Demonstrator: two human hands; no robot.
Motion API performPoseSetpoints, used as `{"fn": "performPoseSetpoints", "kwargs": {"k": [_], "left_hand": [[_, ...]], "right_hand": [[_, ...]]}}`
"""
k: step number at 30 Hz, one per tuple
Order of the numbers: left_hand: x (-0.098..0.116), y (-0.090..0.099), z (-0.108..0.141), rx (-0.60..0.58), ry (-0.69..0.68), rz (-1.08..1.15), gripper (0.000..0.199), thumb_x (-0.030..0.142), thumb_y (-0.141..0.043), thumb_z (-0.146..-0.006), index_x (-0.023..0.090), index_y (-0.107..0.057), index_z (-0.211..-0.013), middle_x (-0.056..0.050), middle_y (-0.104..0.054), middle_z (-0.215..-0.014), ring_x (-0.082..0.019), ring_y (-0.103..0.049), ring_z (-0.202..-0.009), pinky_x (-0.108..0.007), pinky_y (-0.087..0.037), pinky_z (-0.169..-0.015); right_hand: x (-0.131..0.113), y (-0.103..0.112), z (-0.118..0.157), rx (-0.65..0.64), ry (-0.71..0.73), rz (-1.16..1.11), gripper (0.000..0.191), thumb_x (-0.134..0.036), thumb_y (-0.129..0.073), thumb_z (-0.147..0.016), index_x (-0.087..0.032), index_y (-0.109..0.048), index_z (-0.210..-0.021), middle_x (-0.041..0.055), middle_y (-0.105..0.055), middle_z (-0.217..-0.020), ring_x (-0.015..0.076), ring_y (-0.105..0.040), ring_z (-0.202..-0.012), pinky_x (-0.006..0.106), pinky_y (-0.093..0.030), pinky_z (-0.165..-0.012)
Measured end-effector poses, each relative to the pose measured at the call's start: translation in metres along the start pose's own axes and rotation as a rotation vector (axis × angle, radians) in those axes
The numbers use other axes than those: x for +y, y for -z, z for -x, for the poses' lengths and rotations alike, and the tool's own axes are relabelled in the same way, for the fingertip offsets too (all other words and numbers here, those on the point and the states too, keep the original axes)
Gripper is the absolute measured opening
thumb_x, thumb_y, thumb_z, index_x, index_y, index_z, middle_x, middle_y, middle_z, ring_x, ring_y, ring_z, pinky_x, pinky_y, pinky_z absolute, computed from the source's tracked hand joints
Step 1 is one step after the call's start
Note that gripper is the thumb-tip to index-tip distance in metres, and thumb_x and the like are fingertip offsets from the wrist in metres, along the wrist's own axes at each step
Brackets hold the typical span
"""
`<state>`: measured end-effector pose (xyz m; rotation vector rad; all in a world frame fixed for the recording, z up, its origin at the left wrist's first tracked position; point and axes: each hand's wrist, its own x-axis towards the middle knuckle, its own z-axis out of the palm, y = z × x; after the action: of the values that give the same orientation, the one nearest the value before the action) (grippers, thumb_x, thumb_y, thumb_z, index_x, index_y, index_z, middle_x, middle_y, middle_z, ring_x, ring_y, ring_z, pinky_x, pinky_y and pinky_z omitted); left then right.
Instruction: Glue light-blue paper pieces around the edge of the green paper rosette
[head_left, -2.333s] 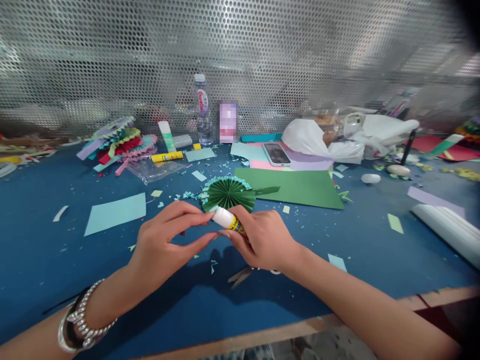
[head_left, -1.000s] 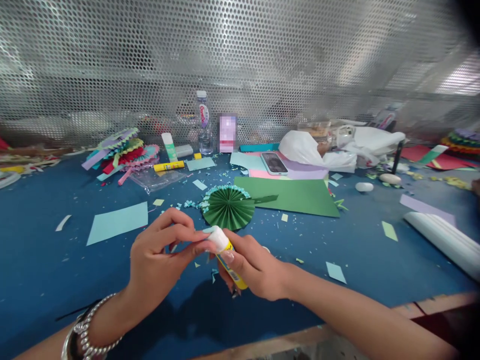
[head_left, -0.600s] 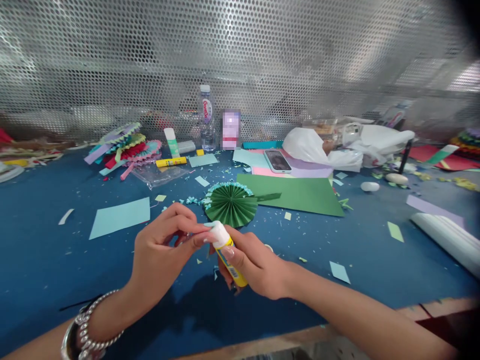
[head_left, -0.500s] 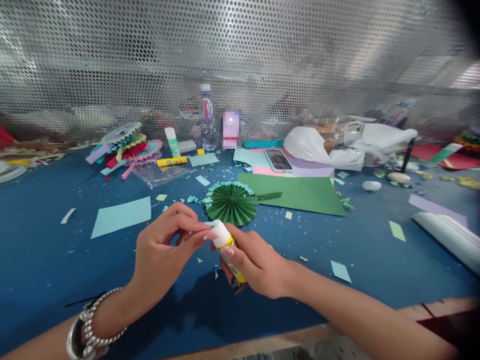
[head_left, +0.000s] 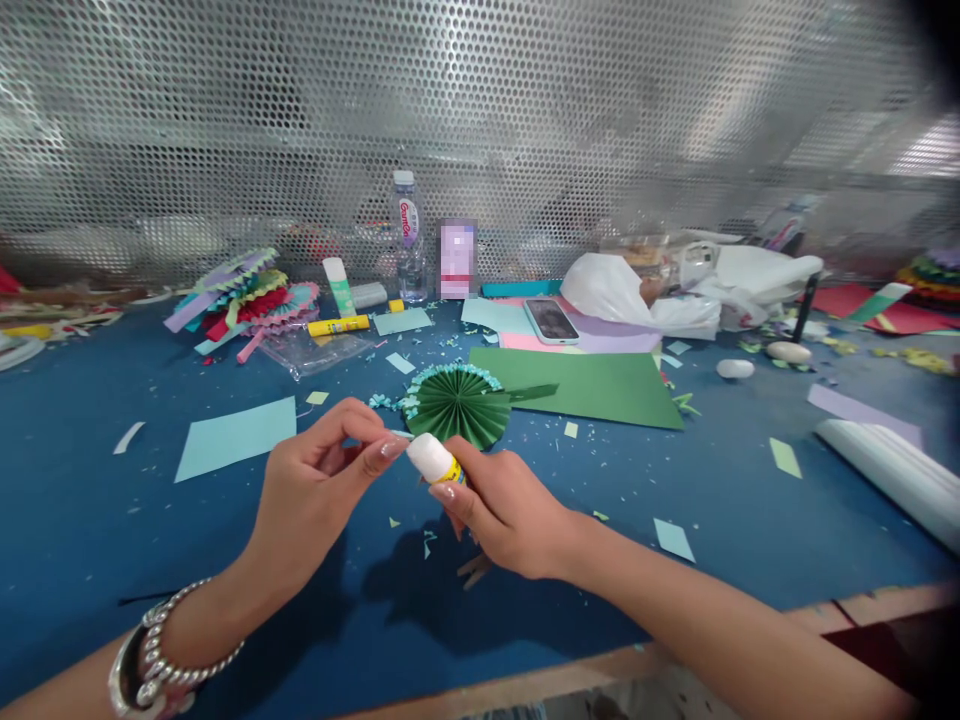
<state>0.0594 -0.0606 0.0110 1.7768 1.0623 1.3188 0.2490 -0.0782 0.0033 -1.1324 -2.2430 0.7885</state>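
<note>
My left hand (head_left: 326, 475) pinches a small light-blue paper piece (head_left: 403, 434) between thumb and fingertips; only its edge shows. Wrapped round a yellow glue stick (head_left: 454, 472) is my right hand (head_left: 510, 505), with the stick's white end (head_left: 430, 458) pointing up and left, close by the paper piece. I cannot tell whether they touch. Just beyond lies a pleated green paper fan (head_left: 459, 405) with small light-blue pieces along its far rim and a narrow green strip sticking out to the right. A wooden clothespin (head_left: 474, 570) lies below my right hand.
A green sheet (head_left: 592, 385) lies right of the fan, a light-blue sheet (head_left: 236, 437) to the left. Farther back are a water bottle (head_left: 410, 250), a phone (head_left: 551, 320), a second yellow glue stick (head_left: 337, 326) and a white plastic bag (head_left: 604, 288). Paper scraps litter the blue table (head_left: 187, 540).
The glue stick has tilted, its white end swinging down and left. My left fingers with the paper piece have shifted slightly left and up, away from the stick's end.
</note>
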Motion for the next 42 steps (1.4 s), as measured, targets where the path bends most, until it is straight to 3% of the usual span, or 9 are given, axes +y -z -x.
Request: {"fn": "performPoseSetpoints", "kwargs": {"k": [5,11,17,25,35,42], "left_hand": [[0.004,0.000,-0.002,-0.084,0.026,0.013,0.018,0.030,-0.057,-0.081,0.019,-0.058,-0.066,0.003,-0.048,-0.070,-0.008,-0.042,-0.059,-0.021,-0.033,-0.050],[0.007,-0.002,0.001,-0.025,-0.089,-0.237,0.009,0.027,-0.058,-0.081,0.023,-0.065,-0.077,0.004,-0.054,-0.076,-0.006,-0.044,-0.056,-0.019,-0.036,-0.050],[0.005,-0.001,0.001,-0.019,-0.163,-0.294,0.010,0.025,-0.054,-0.084,0.023,-0.064,-0.085,0.002,-0.055,-0.081,-0.009,-0.051,-0.068,-0.019,-0.040,-0.054],[0.003,0.009,0.006,-0.064,-0.599,-0.597,0.024,0.022,-0.050,-0.086,0.025,-0.061,-0.107,-0.003,-0.052,-0.088,-0.013,-0.047,-0.073,-0.025,-0.040,-0.061],[0.005,0.004,0.010,-0.019,-0.717,-0.876,0.038,0.035,-0.062,-0.077,0.023,-0.057,-0.113,-0.004,-0.055,-0.081,-0.015,-0.048,-0.071,-0.026,-0.043,-0.064],[0.006,0.004,0.010,-0.071,-0.692,-0.936,0.036,0.035,-0.056,-0.082,0.018,-0.056,-0.114,-0.006,-0.056,-0.084,-0.017,-0.048,-0.073,-0.028,-0.044,-0.065]], "right_hand": [[0.003,0.000,-0.001,0.011,0.013,0.074,0.029,-0.046,-0.031,-0.091,-0.019,-0.042,-0.087,-0.0015,-0.057,-0.061,0.0098,-0.046,-0.047,0.022,-0.025,-0.047],[0.002,-0.006,-0.001,-0.017,0.046,0.139,0.030,-0.046,-0.031,-0.090,-0.018,-0.042,-0.091,-0.0017,-0.056,-0.061,0.0100,-0.044,-0.047,0.022,-0.024,-0.047],[0.001,-0.006,-0.001,-0.012,0.052,0.134,0.031,-0.047,-0.031,-0.090,-0.018,-0.042,-0.091,-0.0015,-0.056,-0.059,0.0105,-0.044,-0.047,0.023,-0.024,-0.047],[-0.001,-0.005,0.001,0.014,0.001,0.045,0.029,-0.045,-0.030,-0.091,-0.019,-0.042,-0.090,-0.0016,-0.058,-0.060,0.0112,-0.050,-0.049,0.022,-0.027,-0.048],[0.005,-0.006,0.002,0.102,0.062,0.128,0.023,-0.041,-0.032,-0.089,-0.019,-0.039,-0.088,-0.0023,-0.054,-0.055,0.0127,-0.047,-0.045,0.024,-0.027,-0.047],[0.010,-0.006,0.000,0.128,0.060,0.204,0.023,-0.039,-0.034,-0.089,-0.017,-0.041,-0.093,-0.0037,-0.049,-0.054,0.0115,-0.042,-0.043,0.024,-0.025,-0.046]]}}
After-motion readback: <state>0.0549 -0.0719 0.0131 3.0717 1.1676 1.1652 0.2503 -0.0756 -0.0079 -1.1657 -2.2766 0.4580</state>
